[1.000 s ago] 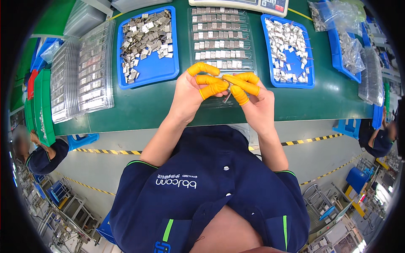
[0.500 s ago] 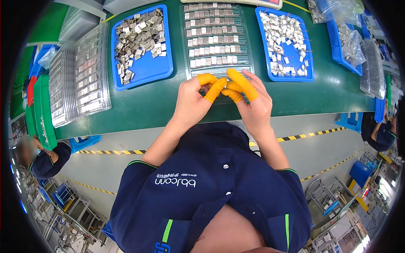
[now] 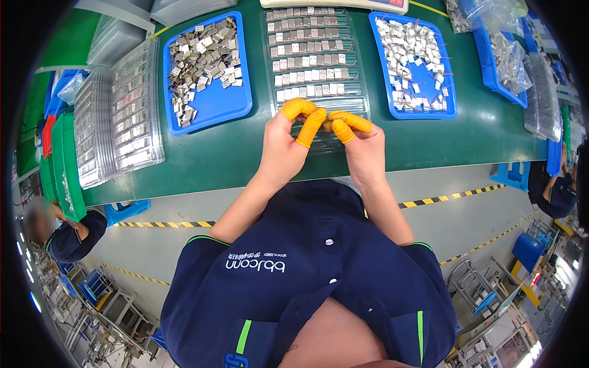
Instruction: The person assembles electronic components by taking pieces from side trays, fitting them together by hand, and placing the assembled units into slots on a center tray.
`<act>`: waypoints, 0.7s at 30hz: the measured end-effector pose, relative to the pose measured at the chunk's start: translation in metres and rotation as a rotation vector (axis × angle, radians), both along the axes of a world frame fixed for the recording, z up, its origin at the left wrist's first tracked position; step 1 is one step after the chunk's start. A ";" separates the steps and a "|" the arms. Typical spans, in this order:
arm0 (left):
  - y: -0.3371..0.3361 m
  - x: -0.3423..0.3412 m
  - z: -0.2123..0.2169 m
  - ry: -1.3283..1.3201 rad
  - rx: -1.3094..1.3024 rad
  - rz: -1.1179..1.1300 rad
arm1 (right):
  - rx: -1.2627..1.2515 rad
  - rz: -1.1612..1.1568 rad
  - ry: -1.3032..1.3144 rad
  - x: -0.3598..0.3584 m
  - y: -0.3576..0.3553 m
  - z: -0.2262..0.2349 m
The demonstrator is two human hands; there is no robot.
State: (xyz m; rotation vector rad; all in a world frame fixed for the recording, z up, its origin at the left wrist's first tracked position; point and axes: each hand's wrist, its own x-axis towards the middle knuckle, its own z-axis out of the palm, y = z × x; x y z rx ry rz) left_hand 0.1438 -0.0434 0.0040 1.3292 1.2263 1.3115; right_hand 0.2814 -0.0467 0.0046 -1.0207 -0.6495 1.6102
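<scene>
Both my hands meet over the near end of the clear tray (image 3: 362,67), yellow finger covers on the thumbs and forefingers. My left hand (image 3: 283,141) is closed in a pinch, its fingertips touching those of my right hand (image 3: 365,150), which is pinched too. Whatever small piece sits between them is almost wholly hidden; only a dark sliver shows. Rows of small metal USB connectors (image 3: 310,92) with thin wires lie in the tray beyond my fingers. Left of it, a blue bin (image 3: 215,110) holds loose metal connector shells (image 3: 205,55); on the right, another blue bin (image 3: 423,112) holds white connector pieces (image 3: 408,55).
Stacked clear trays (image 3: 132,116) stand at the left, with a green bin (image 3: 70,165) beside them. Bagged parts fill a blue crate (image 3: 503,67) at the right. A scale edge (image 3: 343,3) shows at the back. People sit at both sides, beside blue stools (image 3: 512,175).
My right fingers have folded in from a more spread pose, and its fingertips now press close to the left ones. The white bit seen between them earlier is covered. The bins stay put.
</scene>
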 end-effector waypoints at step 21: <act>0.030 -0.031 0.052 0.639 0.341 -0.575 | -0.087 0.576 -0.173 0.031 0.024 0.032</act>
